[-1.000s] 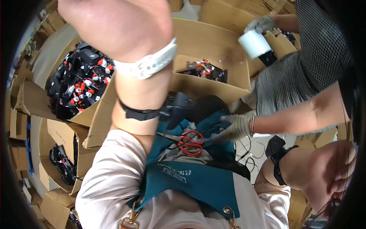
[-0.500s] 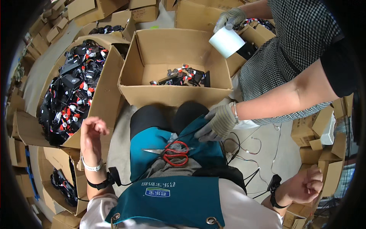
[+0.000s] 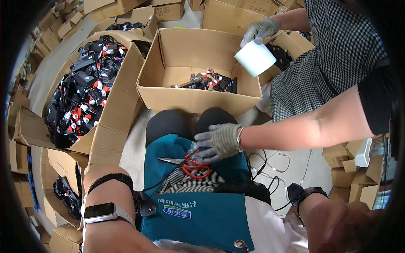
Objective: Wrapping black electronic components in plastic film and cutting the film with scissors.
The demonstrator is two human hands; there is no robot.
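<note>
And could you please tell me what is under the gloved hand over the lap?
Clear plastic and the red-handled scissors show partly beside the gloved hand; anything beneath its palm is covered.

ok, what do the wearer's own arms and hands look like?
Left arm: smartwatch with dark rectangular face and pale strap, plus a black band carrying a boxy black device. Right arm: a second band with a black unit and thin black cable. Right hand: ungloved, blurred.
</note>
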